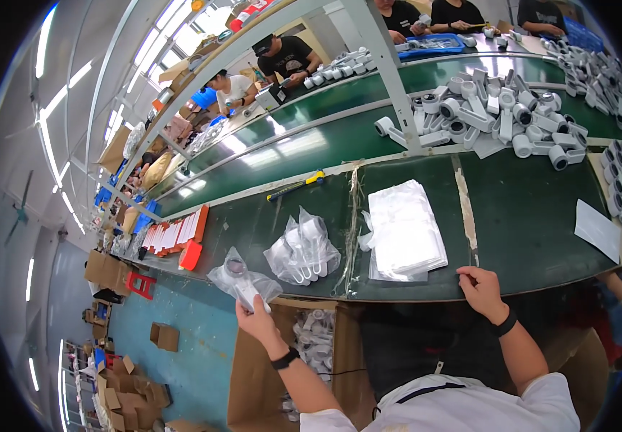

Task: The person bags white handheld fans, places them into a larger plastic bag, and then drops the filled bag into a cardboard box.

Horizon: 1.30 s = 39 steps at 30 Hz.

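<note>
I've got the L hand [257,320] w/ its grip holding a bagged gadget [242,282] by the lower end, over the table's [232,227] front edge, toward the L. R hand [483,291] is at the front edge too, R of the white plastic stack [408,230], fingers curled; can't tell if that grip holds anything. Just R of the bagged gadget I see a bagged bunch [302,248], nr the front edge. Yellow-blk cutter [296,186] lies nr the back edge. Red tape dispenser [190,255] is farther L. Past the back edge, toward the R corner: grey gadget heap [501,111].
</note>
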### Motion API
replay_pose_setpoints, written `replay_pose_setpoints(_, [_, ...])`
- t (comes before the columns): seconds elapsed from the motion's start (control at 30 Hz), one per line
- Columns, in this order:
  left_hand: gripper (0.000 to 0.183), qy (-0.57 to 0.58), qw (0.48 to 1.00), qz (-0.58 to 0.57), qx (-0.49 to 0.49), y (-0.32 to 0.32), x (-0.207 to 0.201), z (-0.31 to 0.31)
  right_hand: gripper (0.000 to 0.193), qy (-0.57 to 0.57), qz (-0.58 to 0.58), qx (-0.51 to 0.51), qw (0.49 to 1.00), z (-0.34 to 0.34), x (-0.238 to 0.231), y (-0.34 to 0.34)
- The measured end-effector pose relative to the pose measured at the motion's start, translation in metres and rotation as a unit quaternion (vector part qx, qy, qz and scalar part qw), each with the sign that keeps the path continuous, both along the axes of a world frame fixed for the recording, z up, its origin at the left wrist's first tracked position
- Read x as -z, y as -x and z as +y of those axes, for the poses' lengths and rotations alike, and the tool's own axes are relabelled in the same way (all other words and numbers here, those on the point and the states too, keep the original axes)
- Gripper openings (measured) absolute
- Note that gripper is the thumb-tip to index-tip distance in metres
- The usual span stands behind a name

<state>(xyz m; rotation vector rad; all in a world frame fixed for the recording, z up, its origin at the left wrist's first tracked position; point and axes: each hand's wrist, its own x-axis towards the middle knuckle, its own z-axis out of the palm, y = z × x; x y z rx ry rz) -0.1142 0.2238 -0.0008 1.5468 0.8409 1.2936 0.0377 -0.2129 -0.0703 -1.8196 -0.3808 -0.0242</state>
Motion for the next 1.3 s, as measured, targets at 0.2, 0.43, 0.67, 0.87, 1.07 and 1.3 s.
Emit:
replay_pose_setpoints(0.2, [0.052, -0.079, 0.961, 0.255, -0.078, -0.038, 0.056, 0.057, 0.013, 0.022, -0.036, 0.034, 0.999, 0.001, -0.003, 0.002])
replay_pose_setpoints(0.43, [0.04, -0.173, 0.931, 0.314, -0.066, -0.055, 0.069, 0.075, 0.013, 0.021, -0.045, 0.038, 0.998, 0.002, -0.003, 0.003])
replay_pose_setpoints(0.67, [0.053, -0.239, 0.886, 0.392, -0.072, -0.117, -0.019, -0.022, 0.012, 0.042, -0.07, 0.053, 0.995, 0.002, -0.004, 0.004])
replay_pose_setpoints(0.87, [0.095, -0.174, 0.726, 0.666, 0.006, -0.14, -0.022, -0.047, 0.011, 0.04, -0.12, 0.064, 0.99, 0.006, -0.003, 0.007])
replay_pose_setpoints(1.07, [0.099, -0.065, 0.712, 0.697, 0.054, -0.132, -0.015, -0.034, 0.012, 0.048, -0.141, 0.051, 0.988, 0.004, -0.005, 0.007])
replay_pose_setpoints(1.3, [0.092, -0.063, 0.74, 0.667, 0.062, -0.135, -0.001, -0.024, 0.012, 0.064, -0.145, 0.042, 0.987, 0.0, -0.002, 0.005])
